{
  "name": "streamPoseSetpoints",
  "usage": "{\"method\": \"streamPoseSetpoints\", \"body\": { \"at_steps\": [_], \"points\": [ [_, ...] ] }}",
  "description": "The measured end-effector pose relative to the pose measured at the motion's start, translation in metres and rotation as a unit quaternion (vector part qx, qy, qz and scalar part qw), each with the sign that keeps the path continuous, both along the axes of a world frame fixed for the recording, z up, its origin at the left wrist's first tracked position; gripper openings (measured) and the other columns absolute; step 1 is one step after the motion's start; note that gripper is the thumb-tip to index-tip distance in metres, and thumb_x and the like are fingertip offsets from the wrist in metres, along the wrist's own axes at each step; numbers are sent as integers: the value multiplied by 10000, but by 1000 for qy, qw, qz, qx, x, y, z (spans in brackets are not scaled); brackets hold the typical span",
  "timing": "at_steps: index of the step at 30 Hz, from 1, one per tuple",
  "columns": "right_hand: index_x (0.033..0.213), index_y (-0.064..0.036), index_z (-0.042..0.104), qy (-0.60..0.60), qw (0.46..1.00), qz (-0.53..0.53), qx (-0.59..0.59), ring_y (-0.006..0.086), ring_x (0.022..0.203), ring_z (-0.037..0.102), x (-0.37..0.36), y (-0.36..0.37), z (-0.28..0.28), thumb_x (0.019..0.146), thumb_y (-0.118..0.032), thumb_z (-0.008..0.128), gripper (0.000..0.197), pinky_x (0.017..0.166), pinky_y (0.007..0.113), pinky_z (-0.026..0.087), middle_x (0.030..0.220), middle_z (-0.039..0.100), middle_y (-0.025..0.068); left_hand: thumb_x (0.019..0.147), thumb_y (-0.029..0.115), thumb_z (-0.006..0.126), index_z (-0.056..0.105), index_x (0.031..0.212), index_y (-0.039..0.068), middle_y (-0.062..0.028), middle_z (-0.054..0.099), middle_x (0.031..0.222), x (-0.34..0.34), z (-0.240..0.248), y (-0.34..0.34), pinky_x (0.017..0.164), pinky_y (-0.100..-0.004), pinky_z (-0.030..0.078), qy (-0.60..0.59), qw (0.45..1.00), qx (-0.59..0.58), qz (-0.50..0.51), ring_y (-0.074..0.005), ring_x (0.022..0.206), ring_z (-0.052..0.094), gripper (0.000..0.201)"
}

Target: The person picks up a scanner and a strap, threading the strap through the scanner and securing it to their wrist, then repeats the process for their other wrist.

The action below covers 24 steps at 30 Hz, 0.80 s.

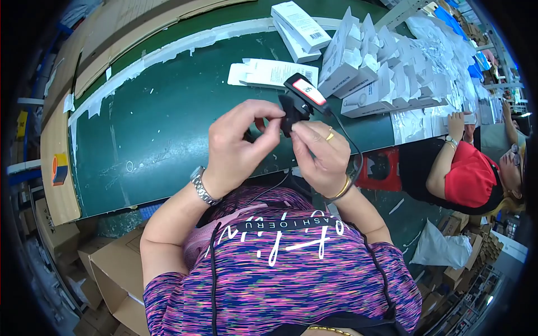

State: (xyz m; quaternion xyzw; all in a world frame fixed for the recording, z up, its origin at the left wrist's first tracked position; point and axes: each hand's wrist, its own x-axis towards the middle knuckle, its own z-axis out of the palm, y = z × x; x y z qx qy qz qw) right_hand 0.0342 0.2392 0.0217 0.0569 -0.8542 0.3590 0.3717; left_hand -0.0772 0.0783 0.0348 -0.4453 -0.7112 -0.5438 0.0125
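A small black device (pixel 300 101) with a red and white label on its flat top hangs above the green table (pixel 162 129). My left hand (pixel 238 145) pinches its lower black part from the left. My right hand (pixel 319 154) grips it from the right with thumb and fingers. A thin black cable (pixel 350 143) runs from the device down past my right wrist. My left wrist has a metal watch, and my right hand wears a ring and a bangle.
Flat white cartons (pixel 274 73) lie just beyond the device, with two long white boxes (pixel 297 28) behind. Several open white boxes (pixel 370 67) stand in rows at the right. A person in a red top (pixel 471 173) sits at the right. Brown cartons (pixel 112 269) stand below the table.
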Motion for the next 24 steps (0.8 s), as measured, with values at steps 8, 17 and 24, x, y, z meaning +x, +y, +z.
{"method": "streamPoseSetpoints", "body": {
  "at_steps": [8,17,24],
  "points": [
    [1077,47,708,10,991,-12,133,366,858,707,1,2,1,758,120,710,328,784,408,573,953,711,188,892,1,758,523,1354,-7,-27,648,1214,10,0,5,922,-249,461,-344,929,108,-84,-85,1101,590,518],
    [1110,-7,736,-37,993,16,-115,381,1062,688,-17,9,4,845,60,646,288,871,410,569,1138,708,195,882,15,778,519,1343,-8,-48,665,1159,18,0,3,888,-260,471,-285,950,98,-81,-97,1065,609,529],
    [1239,40,688,-112,837,168,-508,301,1199,660,-25,13,3,943,26,639,300,983,384,545,1307,667,179,801,87,855,634,1063,5,-112,690,1075,17,-18,-1,842,-305,501,-189,981,-21,-38,-203,990,648,352]
  ]
}}
